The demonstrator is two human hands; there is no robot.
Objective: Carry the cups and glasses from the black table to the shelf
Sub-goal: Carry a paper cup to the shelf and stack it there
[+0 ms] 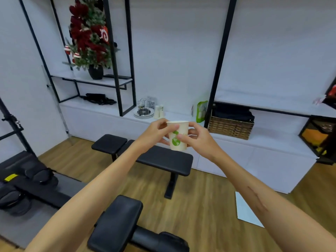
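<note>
Both hands were on one white paper cup with a green globe print [177, 136], held up in the air at arm's length in front of the white wall shelf [181, 116]. Left hand [156, 132] gripped the cup's left side, thumb lying across the wall just under the rim. Right hand [195, 137] gripped the right side, thumb pressed on the printed face, fingers curled round the back. Neither hand was nearer than the other; the cup sat between them, touching both.

Cup orientation: upright, mouth up, base down, long axis close to vertical. No visible tilt worth noting. Contents could not be seen from this angle.

Relation to the shelf: the cup was in front of the shelf's white ledge and a little above it in the view, with the black padded bench [160, 158] on the floor between the person and the shelf. On the ledge, behind and left of the cup, stood two small white paper cups [159, 112] and, just left of those, a wire rack on a round plate [143, 110]. Right of the cup on the ledge stood a green and white pouch [201, 111].

Judgement: carry step, set-down not yet done. Coming move likely runs forward and slightly down onto the ledge, axis kept vertical, probably beside the two cups.
</note>
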